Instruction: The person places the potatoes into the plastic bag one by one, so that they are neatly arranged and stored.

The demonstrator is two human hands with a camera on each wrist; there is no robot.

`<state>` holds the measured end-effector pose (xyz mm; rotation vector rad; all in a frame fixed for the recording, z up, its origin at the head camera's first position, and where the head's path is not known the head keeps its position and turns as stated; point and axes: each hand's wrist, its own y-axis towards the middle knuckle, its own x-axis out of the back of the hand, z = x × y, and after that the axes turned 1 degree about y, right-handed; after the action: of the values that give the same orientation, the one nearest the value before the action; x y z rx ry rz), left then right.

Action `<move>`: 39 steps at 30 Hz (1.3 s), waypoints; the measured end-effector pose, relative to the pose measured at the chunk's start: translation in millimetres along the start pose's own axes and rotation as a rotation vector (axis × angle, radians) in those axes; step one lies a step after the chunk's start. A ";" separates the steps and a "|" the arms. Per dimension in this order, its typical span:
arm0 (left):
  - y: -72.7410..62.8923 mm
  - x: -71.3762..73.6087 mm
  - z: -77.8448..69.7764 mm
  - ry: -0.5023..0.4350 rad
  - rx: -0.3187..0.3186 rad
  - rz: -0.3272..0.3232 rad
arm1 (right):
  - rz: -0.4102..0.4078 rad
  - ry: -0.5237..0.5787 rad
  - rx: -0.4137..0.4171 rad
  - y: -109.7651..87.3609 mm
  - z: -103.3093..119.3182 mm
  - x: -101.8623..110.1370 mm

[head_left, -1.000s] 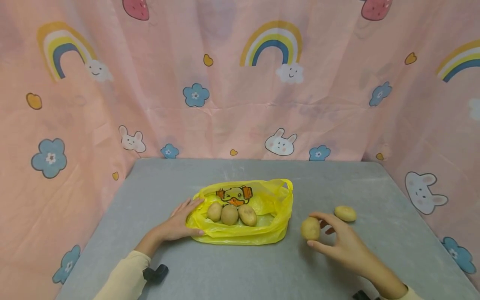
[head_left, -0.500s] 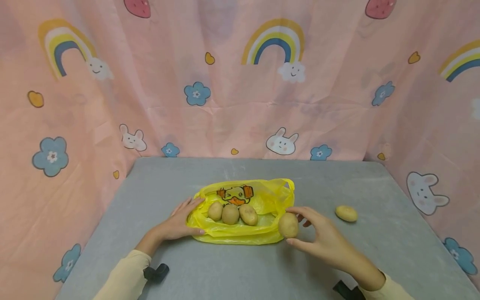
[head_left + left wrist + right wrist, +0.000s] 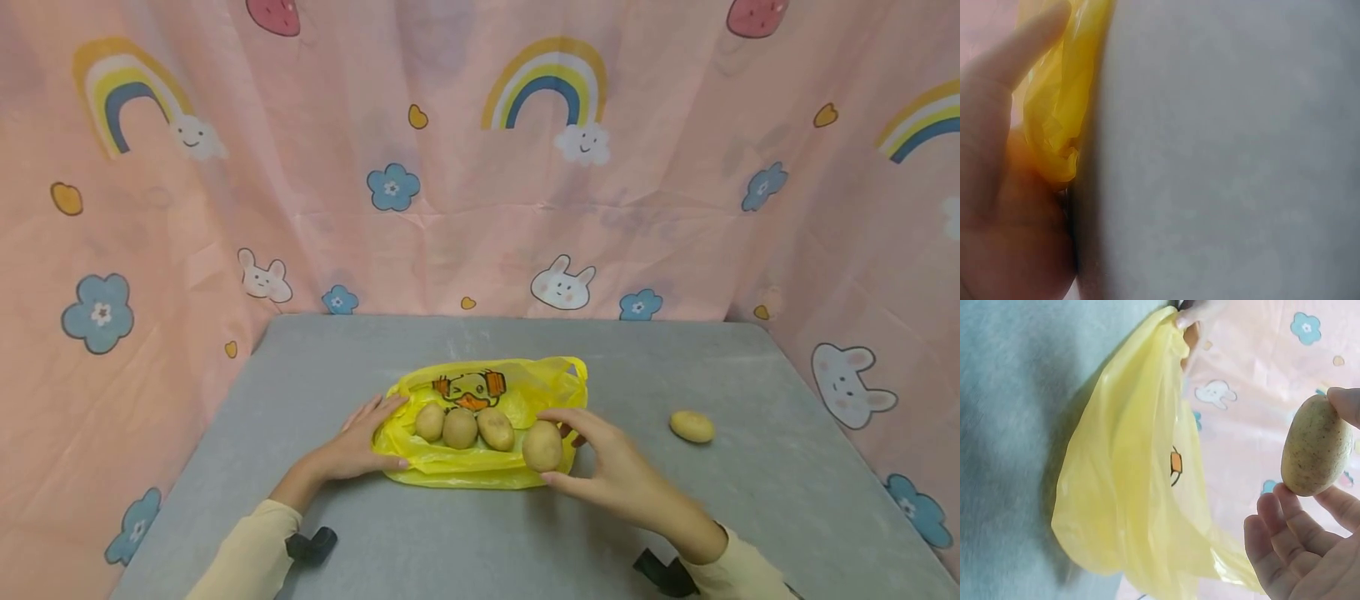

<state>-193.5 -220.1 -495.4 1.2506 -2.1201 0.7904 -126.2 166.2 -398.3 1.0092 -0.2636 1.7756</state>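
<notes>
A yellow plastic bag (image 3: pixel 480 477) with a duck print lies on its side on the grey table, its mouth spread wide. Several potatoes show inside, among them a round middle potato (image 3: pixel 460 428). At the bag's left end rests my left hand (image 3: pixel 348 450), its thumb extended along the front rim and its fingers along the back. My right hand (image 3: pixel 611 471) pinches another potato (image 3: pixel 542 446) between thumb and fingertips, over the right part of the bag's mouth. In the right wrist view, this speckled potato (image 3: pixel 1316 445) is upright, clear of the bag's side.
One more potato (image 3: pixel 692 427) lies on the grey table (image 3: pixel 750 500), right of the bag. Behind the table hangs a pink printed curtain (image 3: pixel 465 225), which also runs along both sides. A black strap piece (image 3: pixel 311 547) sits at the left wrist.
My right hand has carried the pinched potato leftward, from the bare table beside the bag to over its right end. The left hand and the bag have stayed put.
</notes>
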 end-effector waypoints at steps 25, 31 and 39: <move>1.3 -2.5 2.0 0.016 -0.012 -0.008 | 0.061 0.011 -0.062 40.8 -11.6 -28.9; 0.0 -1.1 1.5 0.015 -0.017 -0.008 | 0.066 -0.051 -0.100 42.7 -22.9 -32.1; -0.5 -1.5 1.0 0.009 -0.019 -0.006 | 0.087 -0.108 -0.158 45.2 -33.1 -34.2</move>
<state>-192.6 -220.2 -497.1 1.2405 -2.1113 0.7698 -177.6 142.9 -431.8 0.9937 -0.5140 1.7506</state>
